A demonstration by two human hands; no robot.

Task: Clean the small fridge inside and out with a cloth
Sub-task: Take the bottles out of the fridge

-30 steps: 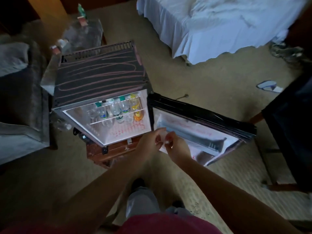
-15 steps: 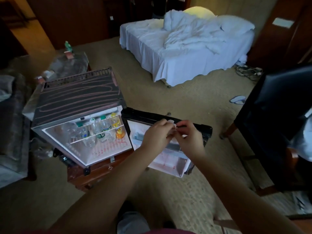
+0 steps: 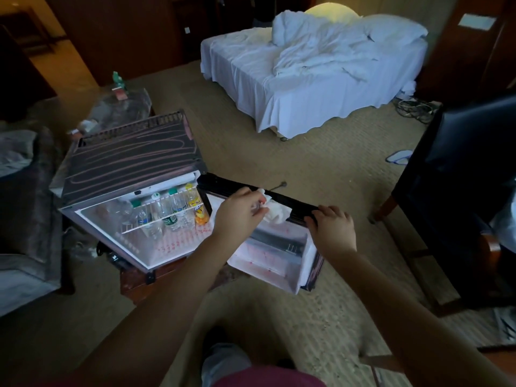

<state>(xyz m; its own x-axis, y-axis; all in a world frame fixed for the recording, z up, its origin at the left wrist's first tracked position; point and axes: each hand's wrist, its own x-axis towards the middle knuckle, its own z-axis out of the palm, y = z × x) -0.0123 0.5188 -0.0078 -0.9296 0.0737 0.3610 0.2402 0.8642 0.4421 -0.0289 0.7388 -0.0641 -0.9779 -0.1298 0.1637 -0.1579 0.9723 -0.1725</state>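
the small fridge [image 3: 134, 160] sits on a low wooden stand [image 3: 134, 277] at the left, with its door [image 3: 296, 203] swung wide to the right. it looks boxy, rigid and heavy enough to stay put under wiping, though the open door will likely swing on its hinge unless braced. the right hand [image 3: 331, 229] does that, fingers curled over the door's dark top edge near the free end, which seems the best place to hold. pink scribbles cross the fridge top and red marks dot the white liner and the door's inner face, so firm rubbing is probably needed. the bottles [image 3: 167, 210] on the wire shelf look light and easy to topple. the cloth [image 3: 275, 213], white, soft and crumpled, lies on the door's top edge, pinched in the fingertips of the left hand [image 3: 238, 212]; bunched into the palm it would likely press harder. beige patterned carpet [image 3: 307, 169] covers the floor, an unmade white bed [image 3: 307, 88] stands well beyond, a grey sofa [image 3: 25, 208] is at the left, and a slipper [image 3: 399, 157] lies at the right.
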